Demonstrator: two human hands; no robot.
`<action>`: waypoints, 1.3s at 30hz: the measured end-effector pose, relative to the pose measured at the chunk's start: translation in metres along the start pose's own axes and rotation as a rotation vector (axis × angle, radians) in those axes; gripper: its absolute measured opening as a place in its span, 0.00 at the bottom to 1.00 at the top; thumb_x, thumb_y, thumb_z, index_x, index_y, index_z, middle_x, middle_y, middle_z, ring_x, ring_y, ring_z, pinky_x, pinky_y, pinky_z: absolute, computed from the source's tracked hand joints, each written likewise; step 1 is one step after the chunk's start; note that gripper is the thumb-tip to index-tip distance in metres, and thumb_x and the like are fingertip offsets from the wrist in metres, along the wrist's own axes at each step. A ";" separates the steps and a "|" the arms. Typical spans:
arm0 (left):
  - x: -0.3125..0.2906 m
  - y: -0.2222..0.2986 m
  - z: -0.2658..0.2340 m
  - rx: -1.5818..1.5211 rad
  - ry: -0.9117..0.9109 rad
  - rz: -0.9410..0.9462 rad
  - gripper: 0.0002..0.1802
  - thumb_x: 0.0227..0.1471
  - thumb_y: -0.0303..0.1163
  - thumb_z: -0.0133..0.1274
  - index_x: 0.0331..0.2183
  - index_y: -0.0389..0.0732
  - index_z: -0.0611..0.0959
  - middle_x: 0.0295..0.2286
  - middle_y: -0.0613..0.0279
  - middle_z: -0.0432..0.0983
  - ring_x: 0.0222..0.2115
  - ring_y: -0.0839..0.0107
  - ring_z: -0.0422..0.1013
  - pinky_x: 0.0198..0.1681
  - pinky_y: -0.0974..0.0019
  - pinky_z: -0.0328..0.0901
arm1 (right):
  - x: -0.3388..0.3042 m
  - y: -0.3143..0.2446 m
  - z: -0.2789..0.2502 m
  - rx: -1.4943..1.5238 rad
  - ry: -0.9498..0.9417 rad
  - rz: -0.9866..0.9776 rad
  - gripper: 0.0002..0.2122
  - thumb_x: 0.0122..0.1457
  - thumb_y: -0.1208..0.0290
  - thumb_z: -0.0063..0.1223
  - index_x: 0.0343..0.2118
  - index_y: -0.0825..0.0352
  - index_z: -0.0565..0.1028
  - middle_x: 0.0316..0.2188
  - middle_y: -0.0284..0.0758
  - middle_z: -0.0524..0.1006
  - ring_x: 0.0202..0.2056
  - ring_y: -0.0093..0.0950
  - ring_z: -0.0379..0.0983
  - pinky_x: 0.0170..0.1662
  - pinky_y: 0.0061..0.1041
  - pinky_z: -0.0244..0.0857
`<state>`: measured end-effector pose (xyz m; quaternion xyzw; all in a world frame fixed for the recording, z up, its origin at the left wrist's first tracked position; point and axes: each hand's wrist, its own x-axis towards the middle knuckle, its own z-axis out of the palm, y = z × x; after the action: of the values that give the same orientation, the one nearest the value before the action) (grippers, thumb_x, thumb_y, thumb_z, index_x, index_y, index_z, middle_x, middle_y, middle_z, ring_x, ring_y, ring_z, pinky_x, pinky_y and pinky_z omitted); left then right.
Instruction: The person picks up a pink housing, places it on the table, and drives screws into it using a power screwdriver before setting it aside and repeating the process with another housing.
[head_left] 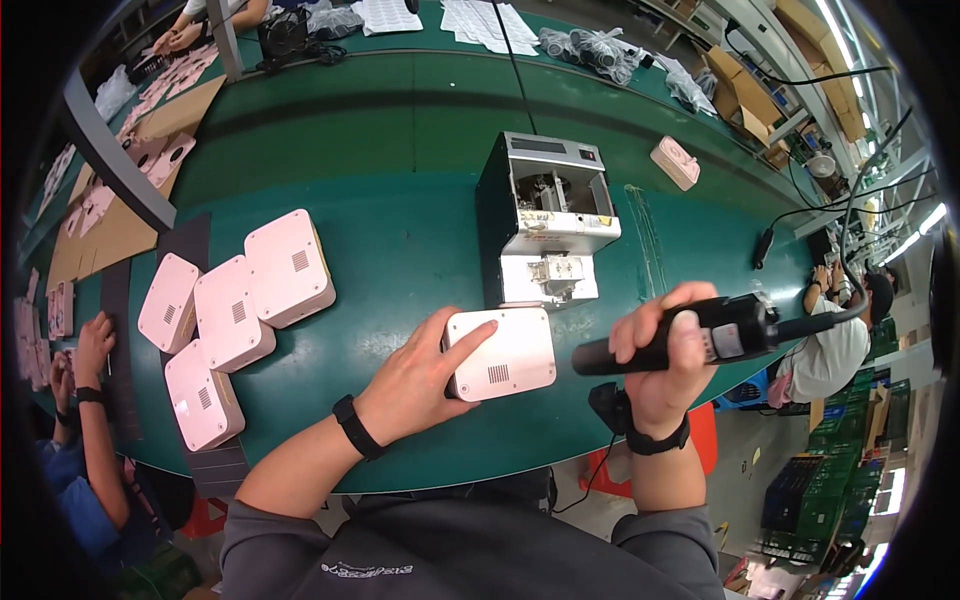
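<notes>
My left hand (408,378) grips a pale pink, rounded square casing (522,350) by its left side, thumb and fingers around it. The casing lies flat on the green table, with a small slotted grille and corner holes facing up. My right hand (668,345) is wrapped round a black electric screwdriver (742,328), whose cable runs off to the right. The tool is held above the table, right of the casing; its tip is not clearly visible. Just beyond the casing stands a black and silver screw feeder (545,215) with an open top.
Several similar pink casings (232,312) sit together at the left. Another pink part (676,162) lies beyond the feeder at the right. A co-worker's arms (98,390) are at the left edge; another person (830,350) sits at the right. A grey post (118,160) rises at the left.
</notes>
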<state>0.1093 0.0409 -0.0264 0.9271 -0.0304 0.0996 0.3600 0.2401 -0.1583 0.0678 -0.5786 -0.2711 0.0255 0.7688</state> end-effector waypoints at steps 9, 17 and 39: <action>0.002 0.004 0.001 0.000 -0.010 -0.005 0.51 0.35 0.32 0.71 0.62 0.51 0.67 0.53 0.46 0.60 0.49 0.47 0.68 0.50 0.54 0.70 | 0.057 0.005 0.013 0.019 0.055 -0.169 0.09 0.64 0.65 0.46 0.39 0.65 0.66 0.20 0.35 0.69 0.17 0.26 0.64 0.24 0.30 0.65; -0.001 0.000 0.001 -0.015 -0.019 -0.002 0.51 0.35 0.33 0.71 0.62 0.52 0.66 0.53 0.45 0.60 0.49 0.47 0.68 0.50 0.54 0.70 | 0.039 0.000 0.011 0.008 -0.030 -0.146 0.09 0.64 0.65 0.47 0.38 0.65 0.66 0.20 0.35 0.69 0.17 0.26 0.64 0.23 0.30 0.64; -0.002 -0.003 0.002 -0.034 0.020 -0.014 0.50 0.34 0.33 0.71 0.61 0.51 0.69 0.52 0.44 0.61 0.51 0.46 0.67 0.51 0.54 0.69 | -0.023 -0.024 0.025 0.045 -0.222 0.022 0.18 0.59 0.54 0.52 0.39 0.63 0.60 0.20 0.33 0.68 0.17 0.25 0.66 0.25 0.29 0.65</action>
<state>0.1077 0.0414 -0.0305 0.9201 -0.0219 0.1059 0.3766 0.2029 -0.1524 0.0855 -0.5577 -0.3478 0.1039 0.7465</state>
